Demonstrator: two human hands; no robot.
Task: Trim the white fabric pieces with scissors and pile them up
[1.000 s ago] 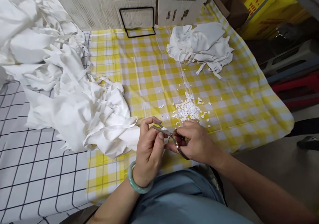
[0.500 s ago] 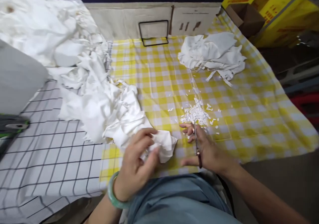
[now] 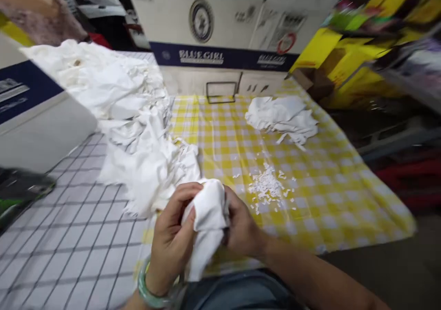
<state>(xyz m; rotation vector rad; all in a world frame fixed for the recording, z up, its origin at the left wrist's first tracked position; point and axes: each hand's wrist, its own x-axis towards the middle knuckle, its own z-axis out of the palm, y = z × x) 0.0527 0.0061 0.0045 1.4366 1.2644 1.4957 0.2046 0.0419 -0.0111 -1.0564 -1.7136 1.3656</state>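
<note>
A white cloth piece (image 3: 209,209) hangs in folds between my two hands, just above the table's near edge. My left hand (image 3: 174,232) is closed on its left side, thumb in front and fingers curled over the top. My right hand (image 3: 243,222) is closed at the cloth's right side, its fingertips hidden behind the fabric. A dark bit shows between that hand and the cloth, too blurred to make out; the small scissors are not clearly visible. Beside my left hand lies a heap of white cloth pieces (image 3: 144,167).
Small white clippings (image 3: 267,183) lie scattered on the yellow checked tablecloth (image 3: 220,140). A smaller white cloth pile (image 3: 282,117) sits at the back right. Cardboard boxes (image 3: 220,78) and a black wire stand (image 3: 221,93) line the back. Another person's arm (image 3: 31,0) shows at top left.
My left hand has lifted the cloth piece off the table. My right hand, earlier spread with small scissors in it, has moved left and closed against the cloth. The view has tilted up.
</note>
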